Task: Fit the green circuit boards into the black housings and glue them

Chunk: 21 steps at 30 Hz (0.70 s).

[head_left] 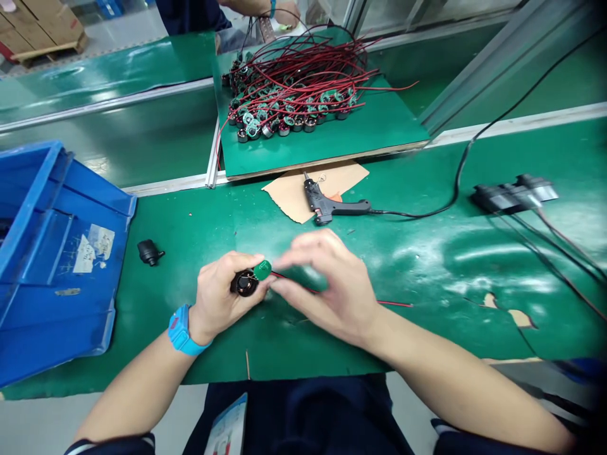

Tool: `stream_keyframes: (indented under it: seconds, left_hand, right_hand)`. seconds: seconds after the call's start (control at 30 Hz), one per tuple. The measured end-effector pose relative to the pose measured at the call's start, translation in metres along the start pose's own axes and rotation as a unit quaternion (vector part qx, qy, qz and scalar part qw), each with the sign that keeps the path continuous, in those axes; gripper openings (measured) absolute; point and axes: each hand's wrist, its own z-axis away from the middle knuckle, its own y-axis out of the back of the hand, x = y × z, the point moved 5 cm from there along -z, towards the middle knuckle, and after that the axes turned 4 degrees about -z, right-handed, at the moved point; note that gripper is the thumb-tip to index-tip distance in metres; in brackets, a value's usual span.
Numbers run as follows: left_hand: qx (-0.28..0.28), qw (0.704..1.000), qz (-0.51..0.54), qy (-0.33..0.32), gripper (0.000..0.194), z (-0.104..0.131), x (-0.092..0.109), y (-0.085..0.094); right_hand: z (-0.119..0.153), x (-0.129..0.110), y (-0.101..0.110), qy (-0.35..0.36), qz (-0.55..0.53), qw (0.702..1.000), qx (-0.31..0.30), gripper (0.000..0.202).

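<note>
My left hand is closed around a small black cylindrical part with copper-coloured windings showing in its open end. A round green circuit board sits at the rim of that part, by my left fingertips. From the board a thin red and black wire runs right, passing behind my right hand. My right thumb and index finger are apart, their tips close beside the board with the wire showing between them. Whether they touch the board I cannot tell. A black part lies left of my left hand.
A blue bin stands at the left. Ahead, a glue gun rests on cardboard. Behind it, a raised green board carries many wired parts. Black blocks with cables lie right. Another person's hand is at the top.
</note>
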Motion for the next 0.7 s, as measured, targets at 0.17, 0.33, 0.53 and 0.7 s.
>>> stream_keyframes:
  seconds: [0.17, 0.33, 0.53, 0.7]
  left_hand:
    - [0.028, 0.999, -0.018, -0.025, 0.027, 0.005, -0.003, 0.003]
    - [0.017, 0.998, -0.045, -0.043, 0.031, 0.008, -0.005, 0.002]
    - [0.028, 0.996, -0.074, -0.033, 0.035, 0.01, -0.006, 0.001]
    - [0.007, 0.996, -0.074, -0.04, 0.033, 0.01, -0.007, -0.002]
  right_hand:
    - [0.015, -0.017, -0.017, 0.102, 0.092, 0.99, 0.003, 0.021]
    - [0.015, -0.013, -0.025, 0.064, 0.062, 0.995, -0.046, 0.028]
    - [0.019, -0.015, -0.028, 0.117, 0.1, 0.987, -0.039, 0.025]
    - [0.015, -0.014, -0.03, 0.089, 0.068, 0.99, -0.08, 0.023]
